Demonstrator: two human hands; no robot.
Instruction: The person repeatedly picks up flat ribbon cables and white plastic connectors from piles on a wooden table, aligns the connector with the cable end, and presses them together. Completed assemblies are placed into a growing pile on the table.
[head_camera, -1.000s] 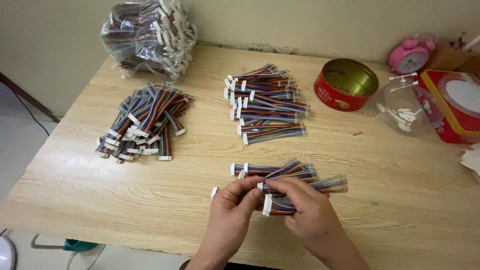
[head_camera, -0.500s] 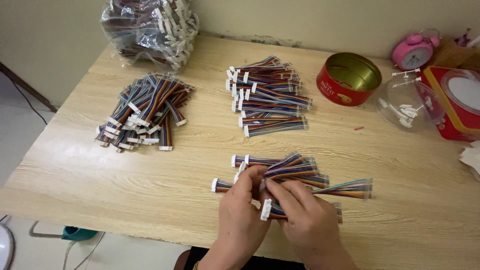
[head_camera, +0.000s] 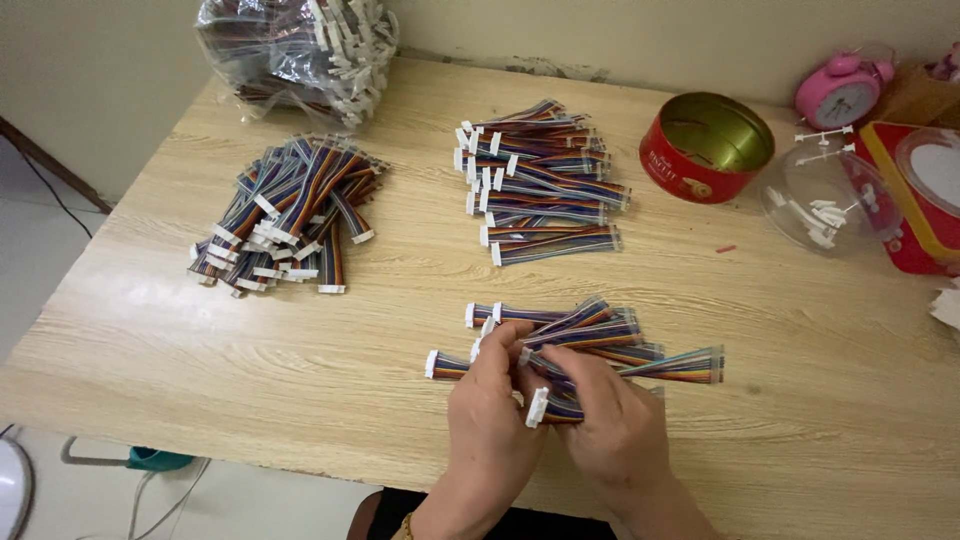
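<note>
My left hand (head_camera: 492, 412) and my right hand (head_camera: 610, 420) meet over a small pile of rainbow ribbon cables with white plugs (head_camera: 590, 338) near the front edge of the wooden table (head_camera: 300, 340). Both hands pinch cables from that pile, the right one around a cable end with a white plug (head_camera: 537, 407). A loose heap of the same cables (head_camera: 285, 215) lies at the left. A neater stack of cables (head_camera: 545, 185) lies in the middle, farther back.
A clear plastic bag full of cables (head_camera: 300, 50) stands at the back left by the wall. At the right are a round red tin (head_camera: 705, 148), a clear lid with small white parts (head_camera: 825, 205), a pink alarm clock (head_camera: 843, 92) and a red box (head_camera: 925, 195).
The view has shifted slightly. My hands stay on the front pile and have worked the cables between the fingers; one cable now sticks out to the right.
</note>
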